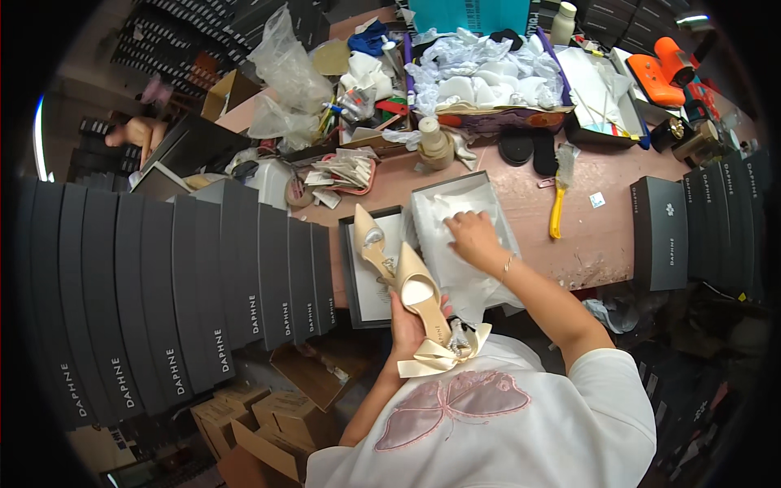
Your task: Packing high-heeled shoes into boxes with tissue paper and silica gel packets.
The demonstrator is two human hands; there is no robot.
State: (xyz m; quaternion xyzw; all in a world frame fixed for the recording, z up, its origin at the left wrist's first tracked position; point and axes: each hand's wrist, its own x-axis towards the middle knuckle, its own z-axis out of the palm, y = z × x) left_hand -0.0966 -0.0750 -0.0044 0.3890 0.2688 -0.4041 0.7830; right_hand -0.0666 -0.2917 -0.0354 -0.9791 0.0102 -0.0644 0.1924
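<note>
Pinkish-brown wood, scuffed toward its near edge, is shown as a tabletop crowded along its far side. A beige pointed shoe with a large cream bow is held just before the wearer's torso, the grip of the left hand being closed around it. Beside it, a second beige shoe is seen toe outward over a shallow white-lined box; whether it is also held cannot be told. White tissue paper is spread in a grey open box, over which the right hand is placed with bent fingers; whether any paper is pinched by that grip cannot be told. Farther right, a yellow-handled brush and black pads are laid out. Behind them, a purple-edged carton is filled with wrapped white pieces, and an orange tool is set near the far right corner. The work area is flanked by upright dark shoeboxes at left and further dark shoeboxes at right, while brown cardboard cartons are gathered below at the left.
</note>
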